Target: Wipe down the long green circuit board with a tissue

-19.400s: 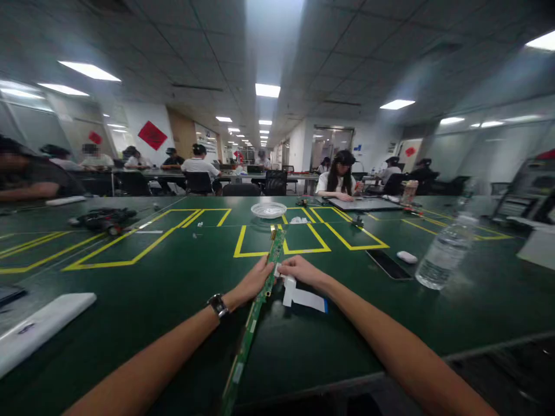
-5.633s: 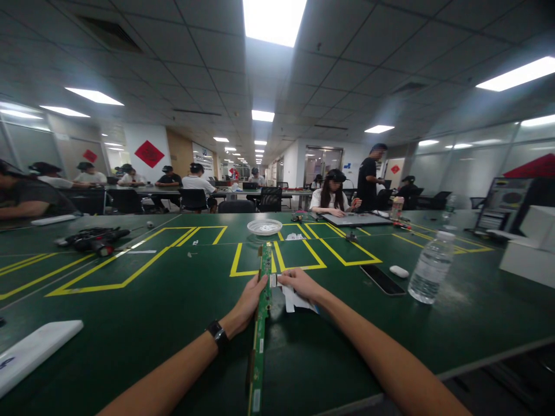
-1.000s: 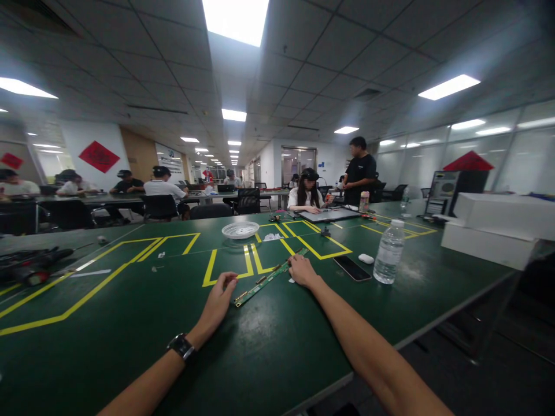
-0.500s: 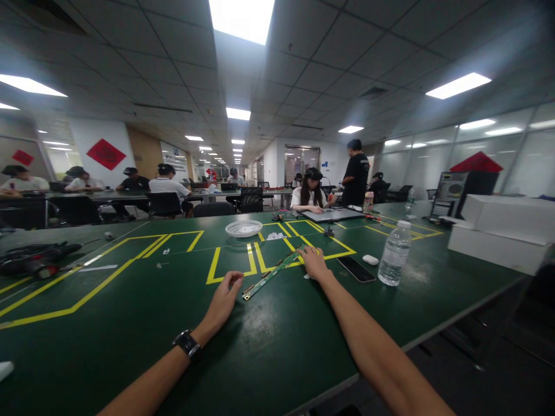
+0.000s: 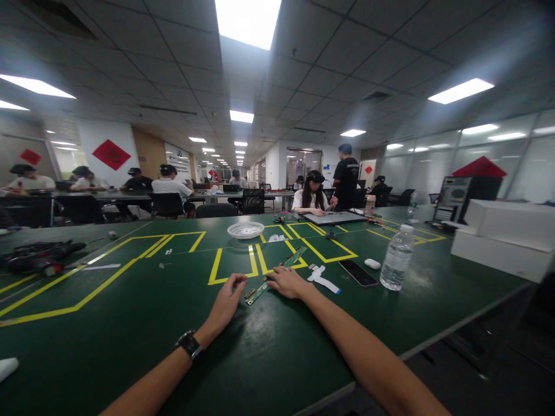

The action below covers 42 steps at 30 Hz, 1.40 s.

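Observation:
A long, narrow green circuit board [image 5: 296, 256] lies diagonally on the green table, with small brown connectors along its edge. Across its middle sits my right hand [image 5: 286, 282], fingers bent over the board and gripping it; the hand hides that stretch. My left hand [image 5: 229, 297], with a dark watch on the wrist, rests beside the board's near end. Its fingers are loosely curled and apart, holding nothing. To the right of the board lies a white flat ribbon cable [image 5: 324, 281] with a blue tip.
A phone [image 5: 358, 272], a white earbud case [image 5: 372, 264] and a water bottle [image 5: 396, 258] stand or lie to the right. Beyond the board is a white basket [image 5: 245, 230]. White boxes [image 5: 503, 248] are far right, a power drill [image 5: 41, 257] far left. A person [image 5: 313, 199] works opposite.
My right hand has slid from the board's far end toward me, to its middle. The ribbon cable, mostly covered before, now shows. My left hand stays beside the near end.

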{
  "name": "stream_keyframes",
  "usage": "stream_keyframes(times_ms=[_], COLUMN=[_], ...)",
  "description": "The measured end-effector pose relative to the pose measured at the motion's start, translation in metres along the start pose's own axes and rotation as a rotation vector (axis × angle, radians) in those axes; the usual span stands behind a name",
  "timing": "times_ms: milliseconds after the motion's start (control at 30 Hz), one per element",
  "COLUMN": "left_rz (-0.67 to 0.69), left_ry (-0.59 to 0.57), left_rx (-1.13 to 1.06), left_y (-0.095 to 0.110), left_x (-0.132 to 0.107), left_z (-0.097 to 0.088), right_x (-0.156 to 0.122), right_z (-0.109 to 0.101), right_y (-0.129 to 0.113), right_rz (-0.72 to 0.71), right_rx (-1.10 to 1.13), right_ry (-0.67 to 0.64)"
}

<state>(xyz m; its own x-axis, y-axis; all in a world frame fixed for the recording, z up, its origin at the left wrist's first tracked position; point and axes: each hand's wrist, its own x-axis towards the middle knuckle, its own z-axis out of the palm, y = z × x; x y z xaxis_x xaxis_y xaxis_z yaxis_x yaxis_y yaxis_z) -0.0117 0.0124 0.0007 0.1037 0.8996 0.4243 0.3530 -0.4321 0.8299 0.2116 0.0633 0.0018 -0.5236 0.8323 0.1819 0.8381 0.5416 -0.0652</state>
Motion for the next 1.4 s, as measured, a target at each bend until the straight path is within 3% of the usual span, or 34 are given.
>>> stream_keyframes(times_ms=[200,400,533,800,1033,1200,1400], left_rz=[0.021,0.017,0.007,0.019,0.005,0.004,0.012], left_ry=[-0.009,-0.004,-0.009,-0.033,-0.032,-0.032,-0.046], left_rx=[-0.013,-0.024,-0.015,-0.012,-0.034,-0.022,-0.007], left_y=[-0.002,0.003,0.006,-0.005,-0.002,-0.002,-0.006], left_x=[0.0,-0.001,-0.002,0.001,-0.001,-0.001,0.001], left_z=[-0.001,0.0,0.0,0.002,0.003,0.002,0.003], right_x=[-0.007,-0.003,-0.003,-0.005,-0.002,0.002,0.003], right_z=[-0.013,-0.006,-0.002,-0.006,-0.003,-0.003,-0.01], right_y=[-0.008,-0.026,-0.026,-0.024,-0.022,-0.021,-0.019], right_rz=[-0.046,0.224,0.387,0.352,0.484,0.534,0.492], right_rx=[0.021,-0.033,-0.123,-0.124,-0.102,-0.107,-0.112], right_ry=[0.066,0.222,0.132,0.103,0.183,0.126,0.063])
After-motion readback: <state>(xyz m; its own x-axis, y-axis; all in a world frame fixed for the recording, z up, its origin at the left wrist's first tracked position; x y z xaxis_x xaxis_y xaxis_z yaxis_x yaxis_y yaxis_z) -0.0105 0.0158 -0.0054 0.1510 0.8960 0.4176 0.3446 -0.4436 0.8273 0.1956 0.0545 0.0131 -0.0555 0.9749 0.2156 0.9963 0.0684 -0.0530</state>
